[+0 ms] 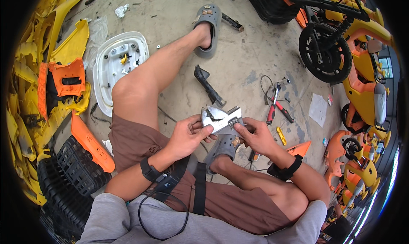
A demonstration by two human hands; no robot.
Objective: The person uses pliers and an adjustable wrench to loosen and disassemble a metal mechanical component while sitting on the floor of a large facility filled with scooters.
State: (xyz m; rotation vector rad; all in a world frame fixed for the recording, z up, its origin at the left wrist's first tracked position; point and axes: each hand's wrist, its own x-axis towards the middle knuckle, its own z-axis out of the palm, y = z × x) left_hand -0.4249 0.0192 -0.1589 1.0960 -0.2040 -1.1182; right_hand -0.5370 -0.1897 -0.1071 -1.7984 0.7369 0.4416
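Note:
Between my two hands is a shiny silver metal piece with a dark slot at its left end and a ribbed, worm-like part near its right end. My left hand pinches its left side, thumb on top and fingers underneath. On the right side, my right hand grips it with the thumb close to the ribbed part. The piece is held above the floor, over one grey clog. Just beyond it on the floor lies a black elongated part.
Right of my hands lie a red-handled tool, cables and a yellow utility knife. A white tray-like shell holding small hardware sits left of my leg. Yellow panels pile at far left; scooters line the right.

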